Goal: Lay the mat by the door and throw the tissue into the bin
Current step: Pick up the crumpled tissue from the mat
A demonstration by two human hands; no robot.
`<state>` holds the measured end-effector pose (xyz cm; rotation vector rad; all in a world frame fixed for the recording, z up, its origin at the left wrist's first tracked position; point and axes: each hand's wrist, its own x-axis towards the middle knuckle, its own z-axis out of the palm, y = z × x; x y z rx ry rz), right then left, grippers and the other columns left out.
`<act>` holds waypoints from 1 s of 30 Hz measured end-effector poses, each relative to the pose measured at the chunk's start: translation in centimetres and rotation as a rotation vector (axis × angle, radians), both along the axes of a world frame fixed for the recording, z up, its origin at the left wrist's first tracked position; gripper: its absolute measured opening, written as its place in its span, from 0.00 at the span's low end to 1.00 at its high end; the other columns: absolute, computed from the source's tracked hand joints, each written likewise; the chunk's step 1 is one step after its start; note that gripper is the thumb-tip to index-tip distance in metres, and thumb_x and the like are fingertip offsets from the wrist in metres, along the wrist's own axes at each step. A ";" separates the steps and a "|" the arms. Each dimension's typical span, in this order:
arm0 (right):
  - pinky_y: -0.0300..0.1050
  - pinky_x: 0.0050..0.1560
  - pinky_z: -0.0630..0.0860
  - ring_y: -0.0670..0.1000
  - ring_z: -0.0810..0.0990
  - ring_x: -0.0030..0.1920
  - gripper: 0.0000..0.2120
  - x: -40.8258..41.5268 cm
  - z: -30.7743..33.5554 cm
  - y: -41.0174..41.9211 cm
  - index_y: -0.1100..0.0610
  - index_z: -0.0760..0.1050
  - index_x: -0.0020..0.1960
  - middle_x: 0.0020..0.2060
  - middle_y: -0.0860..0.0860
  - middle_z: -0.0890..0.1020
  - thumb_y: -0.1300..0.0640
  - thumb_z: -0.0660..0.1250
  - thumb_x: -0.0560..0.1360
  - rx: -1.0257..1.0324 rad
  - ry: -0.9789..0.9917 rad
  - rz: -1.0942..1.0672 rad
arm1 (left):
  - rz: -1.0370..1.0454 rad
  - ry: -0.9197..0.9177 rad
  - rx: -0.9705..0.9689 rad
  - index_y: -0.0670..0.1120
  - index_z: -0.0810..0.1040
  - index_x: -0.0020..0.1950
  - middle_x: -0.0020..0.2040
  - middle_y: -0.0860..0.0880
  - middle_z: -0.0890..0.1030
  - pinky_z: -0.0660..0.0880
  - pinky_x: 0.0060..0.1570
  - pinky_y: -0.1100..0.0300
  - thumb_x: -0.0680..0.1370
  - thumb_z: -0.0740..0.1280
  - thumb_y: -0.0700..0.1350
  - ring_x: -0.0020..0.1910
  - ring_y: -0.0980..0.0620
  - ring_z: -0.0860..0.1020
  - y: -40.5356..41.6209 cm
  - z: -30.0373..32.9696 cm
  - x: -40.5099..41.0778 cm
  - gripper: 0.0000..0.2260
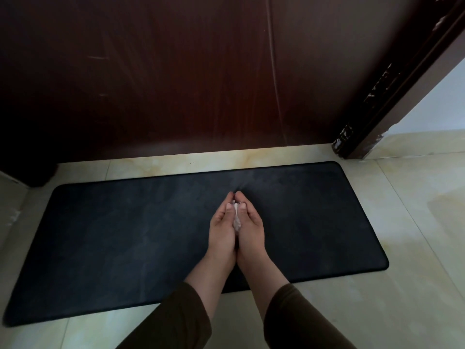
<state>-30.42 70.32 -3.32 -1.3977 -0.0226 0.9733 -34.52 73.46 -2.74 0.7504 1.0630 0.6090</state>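
A long black mat [113, 235] lies flat on the pale tiled floor, just in front of the dark brown door [176, 71]. Over the mat's middle, my left hand [222, 227] and my right hand [250, 227] are pressed together side by side. Between them they cup a crumpled white tissue [236, 217], of which only a narrow strip shows between the thumbs. The bin is out of view.
The door frame [392, 96] runs down at the right, with a white wall [437, 104] beyond it. A dark object [37, 175] stands at the left by the door's foot. Pale floor tiles [402, 285] spread right of the mat.
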 end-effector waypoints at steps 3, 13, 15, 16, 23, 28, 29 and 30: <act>0.44 0.64 0.79 0.47 0.84 0.60 0.15 0.4 0.2 0.0 0.51 0.79 0.68 0.62 0.50 0.84 0.57 0.59 0.85 0.015 0.084 0.007 | 0.013 -0.056 -0.042 0.48 0.76 0.75 0.71 0.47 0.80 0.75 0.70 0.50 0.86 0.59 0.44 0.68 0.50 0.79 0.0 0.6 0.1 0.18; 0.44 0.61 0.77 0.46 0.84 0.59 0.13 0.2 0.8 -1.3 0.47 0.81 0.64 0.61 0.47 0.85 0.50 0.62 0.83 0.014 0.048 -0.050 | -0.047 -0.030 0.013 0.48 0.74 0.76 0.72 0.50 0.79 0.77 0.54 0.68 0.86 0.59 0.45 0.61 0.60 0.80 -1.9 1.0 0.7 0.18; 0.41 0.61 0.77 0.44 0.84 0.61 0.14 0.9 0.9 -2.0 0.50 0.80 0.67 0.63 0.48 0.84 0.55 0.60 0.85 0.032 0.050 -0.054 | -0.064 -0.028 0.013 0.49 0.75 0.76 0.71 0.51 0.79 0.77 0.56 0.67 0.86 0.59 0.45 0.66 0.58 0.79 -2.3 1.4 1.1 0.18; 0.40 0.61 0.78 0.44 0.84 0.61 0.15 1.3 0.9 -2.4 0.52 0.80 0.67 0.63 0.48 0.84 0.57 0.59 0.85 0.037 0.035 -0.047 | -0.074 -0.030 0.010 0.49 0.75 0.76 0.71 0.51 0.80 0.77 0.57 0.67 0.86 0.59 0.45 0.68 0.56 0.79 -2.5 1.7 1.4 0.18; 0.43 0.63 0.79 0.45 0.84 0.62 0.15 2.6 1.9 -4.9 0.52 0.81 0.68 0.62 0.49 0.86 0.57 0.61 0.85 0.007 -0.012 -0.135 | -0.159 -0.053 -0.011 0.50 0.75 0.76 0.71 0.52 0.79 0.74 0.70 0.56 0.86 0.60 0.44 0.70 0.54 0.77 -4.5 3.4 2.9 0.18; 0.42 0.59 0.81 0.45 0.86 0.59 0.14 3.3 4.7 -7.0 0.53 0.82 0.66 0.59 0.49 0.87 0.58 0.62 0.84 0.021 -0.004 -0.208 | -0.192 -0.052 -0.035 0.50 0.77 0.75 0.70 0.52 0.80 0.75 0.68 0.57 0.85 0.61 0.44 0.68 0.55 0.79 -6.2 5.1 3.9 0.18; 0.44 0.60 0.81 0.46 0.86 0.59 0.14 3.3 5.3 -7.4 0.52 0.82 0.65 0.59 0.50 0.87 0.58 0.62 0.84 0.022 0.010 -0.226 | -0.198 -0.047 -0.037 0.49 0.77 0.74 0.71 0.52 0.80 0.75 0.69 0.55 0.85 0.61 0.44 0.68 0.54 0.79 -6.6 5.7 4.0 0.17; 0.46 0.61 0.81 0.47 0.86 0.60 0.13 3.4 6.1 -7.8 0.52 0.82 0.65 0.60 0.49 0.87 0.58 0.63 0.84 0.017 0.027 -0.248 | -0.207 -0.050 -0.040 0.49 0.77 0.74 0.70 0.51 0.80 0.75 0.70 0.54 0.85 0.61 0.43 0.69 0.54 0.79 -7.1 6.7 4.2 0.17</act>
